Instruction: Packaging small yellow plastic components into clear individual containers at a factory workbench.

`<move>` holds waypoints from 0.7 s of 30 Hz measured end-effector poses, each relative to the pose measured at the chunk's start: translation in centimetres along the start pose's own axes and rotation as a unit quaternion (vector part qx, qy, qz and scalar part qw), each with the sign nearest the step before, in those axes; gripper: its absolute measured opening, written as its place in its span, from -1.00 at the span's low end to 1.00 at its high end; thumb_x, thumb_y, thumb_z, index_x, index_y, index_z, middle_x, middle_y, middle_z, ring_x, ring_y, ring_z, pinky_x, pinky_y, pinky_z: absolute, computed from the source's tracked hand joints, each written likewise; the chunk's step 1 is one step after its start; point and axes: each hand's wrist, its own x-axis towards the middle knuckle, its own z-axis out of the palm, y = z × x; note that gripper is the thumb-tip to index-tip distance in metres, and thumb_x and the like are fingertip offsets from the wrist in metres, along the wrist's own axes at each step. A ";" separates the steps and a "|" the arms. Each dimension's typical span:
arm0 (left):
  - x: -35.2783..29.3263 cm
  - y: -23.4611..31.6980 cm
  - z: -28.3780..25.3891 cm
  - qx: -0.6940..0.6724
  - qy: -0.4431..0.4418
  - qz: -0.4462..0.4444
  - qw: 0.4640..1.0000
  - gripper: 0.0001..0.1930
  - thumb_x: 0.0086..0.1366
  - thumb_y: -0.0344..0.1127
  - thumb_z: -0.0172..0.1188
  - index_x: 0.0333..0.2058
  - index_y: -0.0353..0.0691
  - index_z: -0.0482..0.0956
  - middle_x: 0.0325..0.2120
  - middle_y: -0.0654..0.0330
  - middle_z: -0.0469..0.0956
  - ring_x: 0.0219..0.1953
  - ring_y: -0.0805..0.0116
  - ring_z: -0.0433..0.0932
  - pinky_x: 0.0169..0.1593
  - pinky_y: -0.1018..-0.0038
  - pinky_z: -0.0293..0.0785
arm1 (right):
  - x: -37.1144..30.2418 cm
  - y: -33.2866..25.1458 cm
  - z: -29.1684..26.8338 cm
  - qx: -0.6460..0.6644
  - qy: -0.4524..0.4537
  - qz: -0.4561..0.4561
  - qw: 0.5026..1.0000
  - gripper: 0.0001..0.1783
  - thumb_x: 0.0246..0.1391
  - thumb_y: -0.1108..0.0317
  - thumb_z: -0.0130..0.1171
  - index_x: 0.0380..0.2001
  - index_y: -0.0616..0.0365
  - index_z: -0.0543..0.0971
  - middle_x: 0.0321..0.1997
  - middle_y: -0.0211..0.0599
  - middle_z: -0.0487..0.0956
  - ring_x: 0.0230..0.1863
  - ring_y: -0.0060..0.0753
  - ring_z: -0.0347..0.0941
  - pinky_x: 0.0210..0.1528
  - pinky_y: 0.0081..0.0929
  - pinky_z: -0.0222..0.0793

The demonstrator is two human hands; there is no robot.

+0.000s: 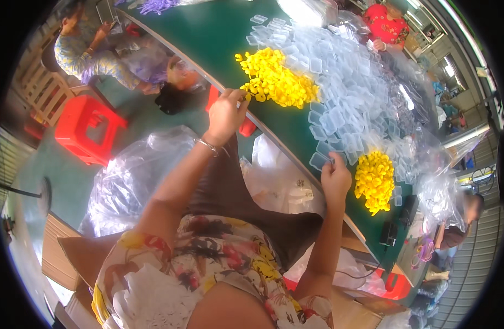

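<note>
My left hand [225,114] is at the table's near edge, fingers pinched together beside the left heap of small yellow pieces [282,82]. A small yellow piece shows at its fingertips. Farther right, my right hand [336,178] has its fingers bent and closed at the edge of a shallow clear plastic case [319,160], which it appears to grip. A wide pile of similar clear plastic cases [350,88] spreads beyond both hands. Just right of my right hand lies a second yellow heap [374,183]. The exact shape of the yellow pieces is too small to make out.
The green table [202,33] runs diagonally past me. Clear plastic bags [438,192] and a black box-like device [388,233] are at its right end. Left are a red stool [90,129] and a large clear bag [142,175]. Other people sit around the table.
</note>
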 end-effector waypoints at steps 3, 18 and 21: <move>0.8 -1.0 0.3 0.009 -0.015 -0.002 1.000 -0.79 0.13 -0.26 0.31 -0.27 -0.17 0.65 -0.35 0.11 0.60 -0.35 0.10 0.62 -0.31 0.25 0.54 | -0.5 0.2 0.6 0.037 0.015 -0.031 0.999 -0.78 -0.03 0.41 0.18 -0.25 0.06 0.63 -0.53 -0.22 0.59 -0.52 -0.12 0.54 -0.40 -0.22 0.40; 1.5 2.1 3.7 0.106 -0.033 -0.016 0.994 -0.85 0.08 -0.25 0.28 -0.37 -0.13 0.60 -0.45 0.09 0.62 -0.36 0.07 0.63 -0.34 0.22 0.53 | -1.6 -0.3 -0.8 0.006 0.013 -0.035 0.999 -0.78 -0.12 0.46 0.19 -0.31 0.06 0.63 -0.55 -0.25 0.59 -0.48 -0.14 0.54 -0.32 -0.19 0.32; 1.0 1.8 3.6 0.078 -0.063 -0.015 0.995 -0.86 0.09 -0.25 0.25 -0.36 -0.09 0.66 -0.40 0.09 0.62 -0.35 0.06 0.63 -0.30 0.23 0.53 | -2.0 0.2 -0.8 0.002 0.034 -0.034 0.999 -0.79 -0.11 0.46 0.18 -0.32 0.05 0.63 -0.49 -0.26 0.61 -0.44 -0.13 0.55 -0.33 -0.19 0.30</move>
